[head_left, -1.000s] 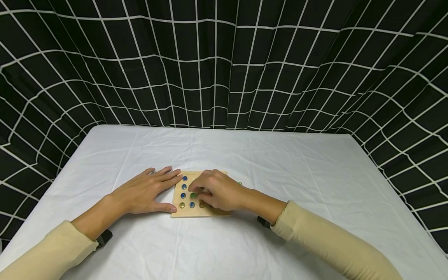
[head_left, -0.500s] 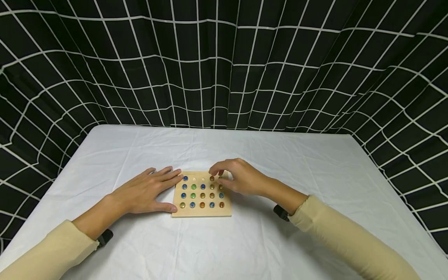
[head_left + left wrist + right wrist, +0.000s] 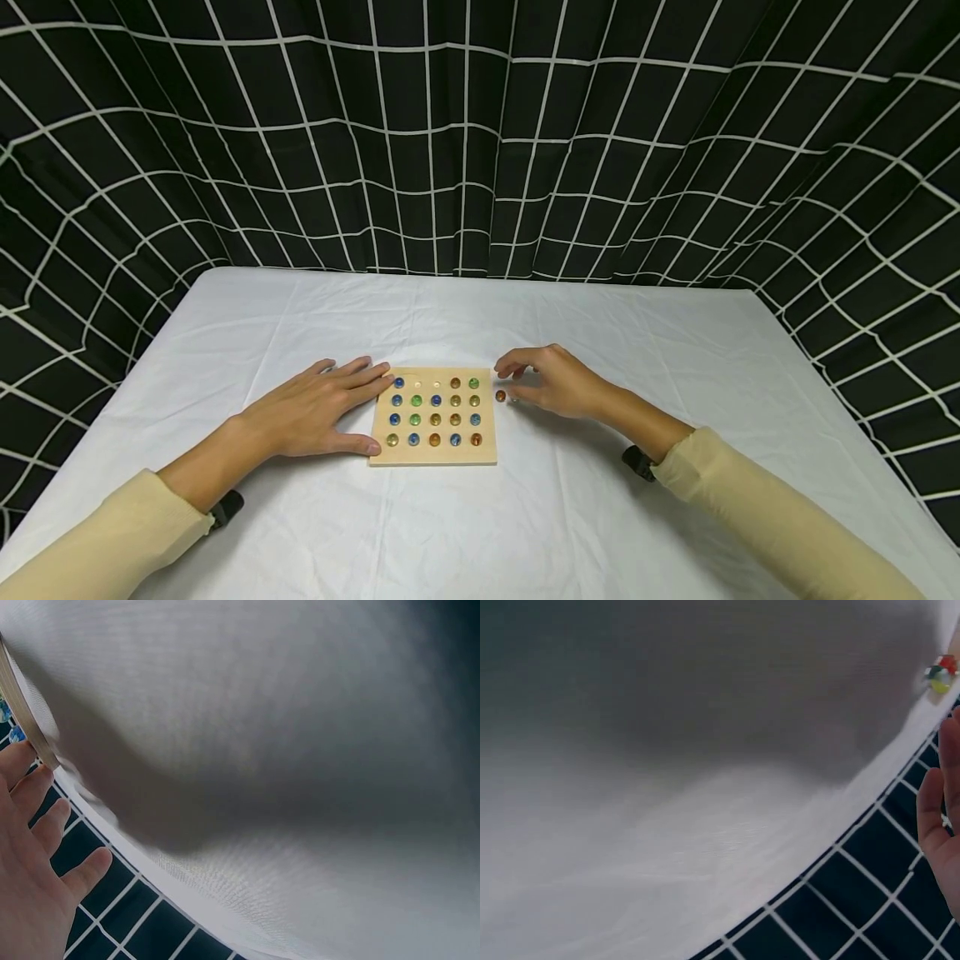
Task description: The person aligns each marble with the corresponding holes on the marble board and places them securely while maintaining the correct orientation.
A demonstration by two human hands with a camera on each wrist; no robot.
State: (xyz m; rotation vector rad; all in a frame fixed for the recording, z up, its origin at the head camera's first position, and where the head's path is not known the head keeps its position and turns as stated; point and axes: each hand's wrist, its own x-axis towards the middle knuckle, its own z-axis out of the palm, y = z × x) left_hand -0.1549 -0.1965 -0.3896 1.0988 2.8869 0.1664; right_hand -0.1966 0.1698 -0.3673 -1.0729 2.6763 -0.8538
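A light wooden board [image 3: 431, 456] lies on the table with rows of coloured glass marbles [image 3: 436, 420] set in it. Its back row shows two pale round spots [image 3: 417, 384] among the marbles. My left hand [image 3: 307, 412] lies spread at the board's left side, fingertips at the back corner and thumb at the front one. Just right of the board, an amber marble [image 3: 500, 396] and a lighter marble [image 3: 513, 397] sit on the cloth. Over them is my right hand [image 3: 558, 383], fingers bent and thumb apart from them. In the right wrist view, multicoloured marbles [image 3: 941, 673] appear beyond the fingertips.
A white cloth [image 3: 637, 358] with light creases covers the table. Black curtains [image 3: 480, 142] with a white grid hang behind and at both sides. Each wrist wears a dark strapped device [image 3: 639, 462].
My right hand has moved from over the board's middle to the right, past its edge, uncovering the marbles in the board and two loose ones. The left hand stays in place.
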